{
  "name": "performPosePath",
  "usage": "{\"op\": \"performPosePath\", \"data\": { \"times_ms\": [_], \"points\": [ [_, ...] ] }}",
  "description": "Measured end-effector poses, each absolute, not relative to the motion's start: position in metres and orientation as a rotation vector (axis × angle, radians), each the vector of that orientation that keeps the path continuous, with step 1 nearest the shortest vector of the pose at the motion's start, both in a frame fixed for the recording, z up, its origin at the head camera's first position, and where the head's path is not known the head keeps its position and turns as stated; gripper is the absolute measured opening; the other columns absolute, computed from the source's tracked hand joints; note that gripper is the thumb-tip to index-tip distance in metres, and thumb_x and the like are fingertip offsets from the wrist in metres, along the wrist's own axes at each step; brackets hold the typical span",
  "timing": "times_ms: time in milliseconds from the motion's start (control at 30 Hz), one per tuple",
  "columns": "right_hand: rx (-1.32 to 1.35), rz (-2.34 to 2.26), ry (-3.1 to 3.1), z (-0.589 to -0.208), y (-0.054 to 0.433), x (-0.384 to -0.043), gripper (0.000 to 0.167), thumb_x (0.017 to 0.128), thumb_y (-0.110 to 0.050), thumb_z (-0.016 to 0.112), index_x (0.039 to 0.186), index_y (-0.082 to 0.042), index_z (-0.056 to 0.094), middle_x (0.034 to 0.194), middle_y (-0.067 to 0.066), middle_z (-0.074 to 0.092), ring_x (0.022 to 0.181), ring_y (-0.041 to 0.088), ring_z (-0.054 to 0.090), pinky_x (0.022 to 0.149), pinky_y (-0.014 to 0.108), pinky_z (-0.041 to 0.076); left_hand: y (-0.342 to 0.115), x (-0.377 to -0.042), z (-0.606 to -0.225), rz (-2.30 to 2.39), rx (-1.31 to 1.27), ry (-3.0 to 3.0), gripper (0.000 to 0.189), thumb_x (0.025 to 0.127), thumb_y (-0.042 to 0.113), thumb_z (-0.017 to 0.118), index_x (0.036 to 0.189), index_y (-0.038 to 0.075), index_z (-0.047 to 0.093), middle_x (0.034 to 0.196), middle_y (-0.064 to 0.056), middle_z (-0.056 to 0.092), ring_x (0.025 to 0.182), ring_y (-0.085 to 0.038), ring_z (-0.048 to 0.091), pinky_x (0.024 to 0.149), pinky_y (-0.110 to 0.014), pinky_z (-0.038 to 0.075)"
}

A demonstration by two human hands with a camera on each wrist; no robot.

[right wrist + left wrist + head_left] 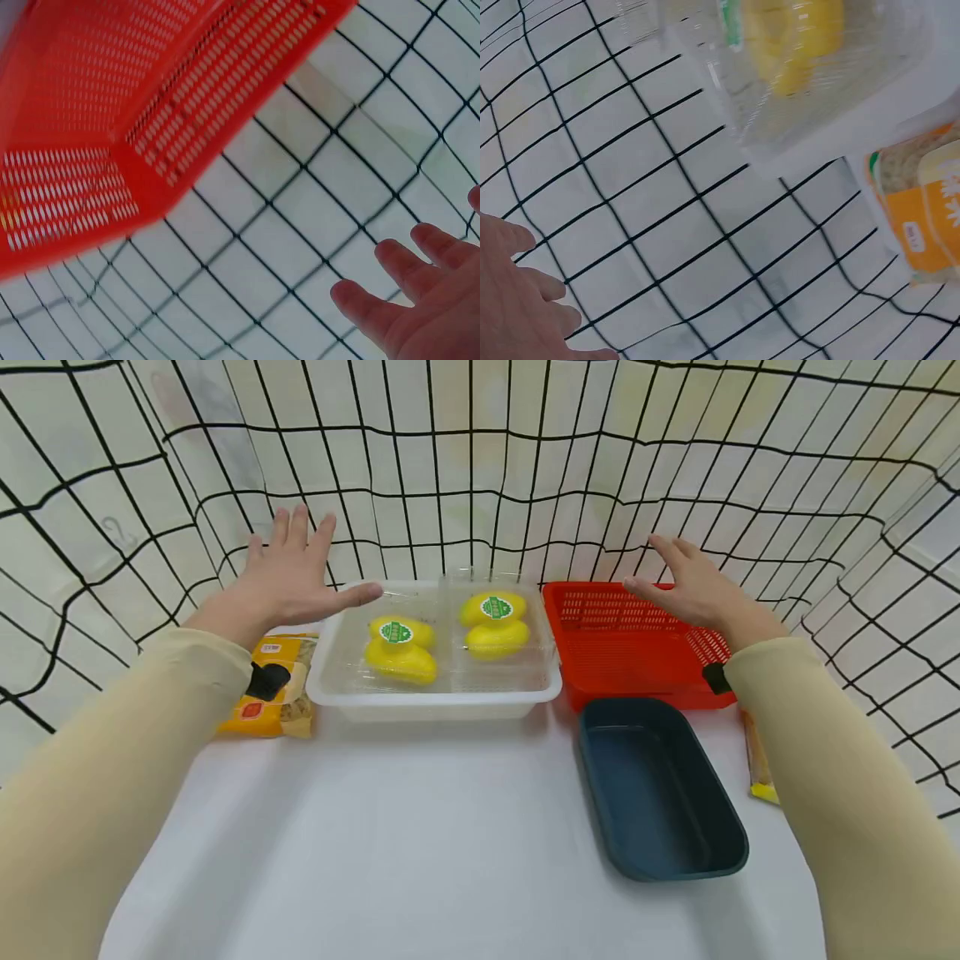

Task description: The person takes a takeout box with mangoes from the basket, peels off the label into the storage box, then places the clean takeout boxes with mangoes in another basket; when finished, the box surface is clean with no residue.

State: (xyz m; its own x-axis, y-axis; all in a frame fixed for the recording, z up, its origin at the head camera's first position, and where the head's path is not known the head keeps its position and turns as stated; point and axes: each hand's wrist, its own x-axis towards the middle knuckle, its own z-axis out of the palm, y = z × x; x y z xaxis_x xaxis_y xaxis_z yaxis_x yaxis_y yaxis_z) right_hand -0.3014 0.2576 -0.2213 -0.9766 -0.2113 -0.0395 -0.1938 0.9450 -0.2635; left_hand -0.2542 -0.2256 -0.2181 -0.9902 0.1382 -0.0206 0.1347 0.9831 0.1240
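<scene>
My left hand is raised with spread fingers over the left end of a white tub, holding nothing. Inside the tub lie two clear plastic packs of yellow mangoes with green round labels. My right hand, fingers extended and holding nothing, hovers above the right part of a red perforated basket. The left wrist view has the left fingers at its lower left, apart from the tub. In the right wrist view the right fingers stay clear of the basket.
A dark blue rectangular bin stands in front of the basket. An orange-and-yellow food bag lies left of the tub, and another packet is partly hidden by the right sleeve. Black wire mesh encloses the back and sides of the white table.
</scene>
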Motion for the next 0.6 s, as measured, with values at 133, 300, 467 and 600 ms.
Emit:
{"op": "performPosePath", "data": {
  "times_ms": [133, 300, 467, 600],
  "points": [
    [-0.380, -0.504, 2.969, -0.242, 0.249, -0.303, 0.094, 0.099, -0.067, 0.043, 0.166, -0.020, -0.003, 0.171, 0.023, -0.005, 0.156, 0.051, 0.006, 0.116, 0.079, 0.017, -0.235, -0.249, -0.256, 0.267, 0.218, 3.063, 0.121, 0.088, 0.086, 0.036, 0.162, 0.004, -0.013, 0.163, -0.028, -0.029, 0.153, -0.050, -0.022, 0.118, -0.077, -0.006],
    [-0.409, -0.583, 2.908, -0.260, 0.237, -0.305, 0.094, 0.099, -0.064, 0.047, 0.166, -0.021, -0.002, 0.172, 0.022, -0.003, 0.156, 0.050, 0.007, 0.118, 0.077, 0.015, -0.245, -0.240, -0.297, 0.296, 0.218, 3.020, 0.118, 0.090, 0.081, 0.043, 0.163, 0.002, -0.006, 0.165, -0.031, -0.021, 0.153, -0.053, -0.016, 0.118, -0.077, -0.004],
    [-0.426, -0.609, 2.883, -0.275, 0.219, -0.311, 0.096, 0.098, -0.065, 0.050, 0.166, -0.020, 0.001, 0.173, 0.017, 0.004, 0.158, 0.044, 0.007, 0.120, 0.074, 0.016, -0.253, -0.233, -0.325, 0.262, 0.208, 2.969, 0.118, 0.090, 0.080, 0.045, 0.163, 0.000, -0.003, 0.166, -0.034, -0.014, 0.153, -0.056, -0.011, 0.118, -0.078, -0.001],
    [-0.445, -0.610, 2.862, -0.285, 0.200, -0.315, 0.095, 0.098, -0.063, 0.052, 0.167, -0.021, 0.002, 0.173, 0.016, 0.008, 0.158, 0.042, 0.011, 0.121, 0.072, 0.019, -0.255, -0.231, -0.336, 0.278, 0.202, 2.930, 0.118, 0.090, 0.080, 0.047, 0.163, -0.001, 0.001, 0.166, -0.035, -0.010, 0.153, -0.056, -0.010, 0.116, -0.080, -0.001]
  ]
}}
